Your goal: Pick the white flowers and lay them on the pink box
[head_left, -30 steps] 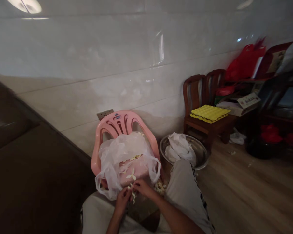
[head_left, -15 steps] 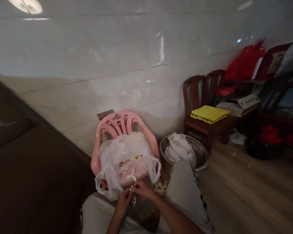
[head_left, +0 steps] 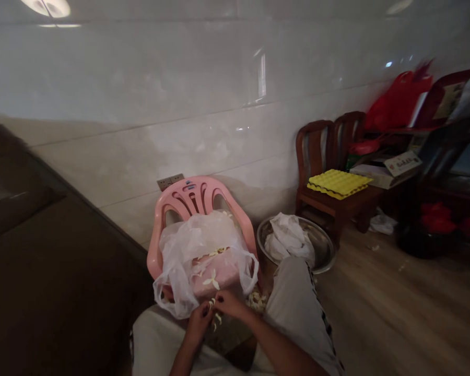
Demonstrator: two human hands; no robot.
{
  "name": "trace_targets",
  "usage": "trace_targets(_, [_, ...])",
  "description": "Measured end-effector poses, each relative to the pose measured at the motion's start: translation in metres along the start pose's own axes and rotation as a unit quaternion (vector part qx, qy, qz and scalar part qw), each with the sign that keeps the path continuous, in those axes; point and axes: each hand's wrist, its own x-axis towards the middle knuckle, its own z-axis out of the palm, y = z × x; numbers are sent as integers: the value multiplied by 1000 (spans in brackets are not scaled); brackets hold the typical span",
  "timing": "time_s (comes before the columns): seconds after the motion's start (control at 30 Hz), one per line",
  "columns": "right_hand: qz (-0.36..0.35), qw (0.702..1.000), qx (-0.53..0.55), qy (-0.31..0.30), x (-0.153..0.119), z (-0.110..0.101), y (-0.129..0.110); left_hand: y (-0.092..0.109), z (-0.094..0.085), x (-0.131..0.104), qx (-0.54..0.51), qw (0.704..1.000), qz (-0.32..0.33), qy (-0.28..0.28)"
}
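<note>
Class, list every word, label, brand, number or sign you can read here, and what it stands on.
No text is readable.
Open box: flap characters, too blurred.
Dark red package: markings on its pale panel, too blurred.
Pink chair: blue mark on its backrest, too small.

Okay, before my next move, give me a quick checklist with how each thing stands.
1. Left hand and right hand together at the pale strips: ok.
2. Grip firm: cannot tell, too small and dim.
3. Clear plastic bag resting on the pink chair: ok.
4. Metal basin empty: not ok, white bag inside.
5. Wooden floor free of scraps: not ok.
</note>
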Motion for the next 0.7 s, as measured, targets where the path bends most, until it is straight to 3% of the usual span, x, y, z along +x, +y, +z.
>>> trace_targets(0.3, [4,998,-56,-12,-3,-3,2,2,2,-2,65,997,-29,-6])
trace_targets(0.53, [-1,996,-80,-48,-5,-4,-1,6,2,-3,46,998,-42,-21])
trace_targets(0.7, [-3,993,-104,-48,-7,-5,-5,-3,3,-1,34,999,-36,-10])
